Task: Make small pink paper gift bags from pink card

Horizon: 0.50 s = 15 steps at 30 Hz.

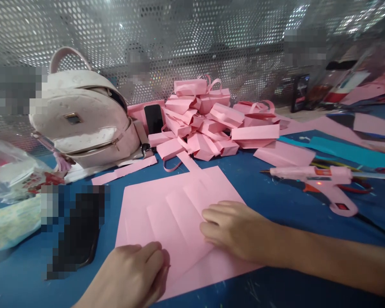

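Observation:
A creased piece of pink paper [179, 218] with several parallel fold lines lies over a larger flat pink sheet [133, 201] on the blue table. At its near left edge is my left hand [133, 271], fingers curled closed on the paper, the fingertips hidden. My right hand [231, 229] is closed at the right side of the same paper, knuckles up, with its thumb out of sight. Between the hands, the paper's lower edge lifts slightly off the sheet below.
Behind lies a heap of folded pink paper pieces [208, 124]. A pink glue gun [321, 177], its light lit, rests at right with its cord trailing. At left are a white backpack [86, 115], a dark phone-like object [80, 226] and a plastic bag [6, 171]. Another phone [153, 119] leans behind.

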Motion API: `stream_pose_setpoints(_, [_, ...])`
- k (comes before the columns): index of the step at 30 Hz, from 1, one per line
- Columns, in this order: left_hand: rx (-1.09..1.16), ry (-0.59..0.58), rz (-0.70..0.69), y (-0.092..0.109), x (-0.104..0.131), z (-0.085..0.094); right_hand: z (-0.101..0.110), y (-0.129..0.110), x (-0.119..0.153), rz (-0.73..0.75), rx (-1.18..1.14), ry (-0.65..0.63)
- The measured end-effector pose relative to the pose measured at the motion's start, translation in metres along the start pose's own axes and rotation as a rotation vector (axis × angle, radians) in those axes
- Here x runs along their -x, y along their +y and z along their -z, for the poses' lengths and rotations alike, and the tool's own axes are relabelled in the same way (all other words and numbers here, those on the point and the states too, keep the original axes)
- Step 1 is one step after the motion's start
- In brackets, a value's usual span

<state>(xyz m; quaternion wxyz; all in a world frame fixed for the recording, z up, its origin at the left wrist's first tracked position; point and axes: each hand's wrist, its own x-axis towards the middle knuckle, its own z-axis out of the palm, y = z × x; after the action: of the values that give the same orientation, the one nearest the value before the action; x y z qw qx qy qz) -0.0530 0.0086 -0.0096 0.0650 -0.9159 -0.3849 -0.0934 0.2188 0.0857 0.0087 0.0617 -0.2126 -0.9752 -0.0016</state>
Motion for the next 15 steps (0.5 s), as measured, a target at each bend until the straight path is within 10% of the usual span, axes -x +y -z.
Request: stream_pose_setpoints(15, [-0.143,-0.326,-0.231,0.003,-0.005,0.021,-0.008,0.008,0.006,-0.138,0.056,0.098])
